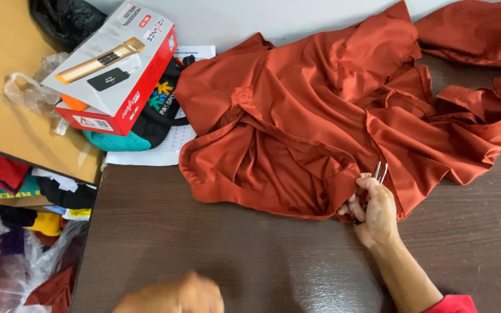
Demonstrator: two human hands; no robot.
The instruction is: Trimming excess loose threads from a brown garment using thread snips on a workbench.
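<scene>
A rust-orange satin garment (297, 122) lies crumpled across the dark wooden table (215, 243). My right hand (374, 211) rests at its lower edge and grips small metal scissors (379, 172), whose blades point up into the cloth. My left hand (172, 295) is blurred at the bottom edge of the view, over the bare table and away from the fabric; I cannot tell whether it holds anything.
A red and white box picturing a gold microphone (114, 64) sits on dark folded clothing (158, 116) and a paper sheet (163, 148) at the back left. A tan board (13, 116) covers shelves of folded clothes and plastic bags (13, 243) on the left.
</scene>
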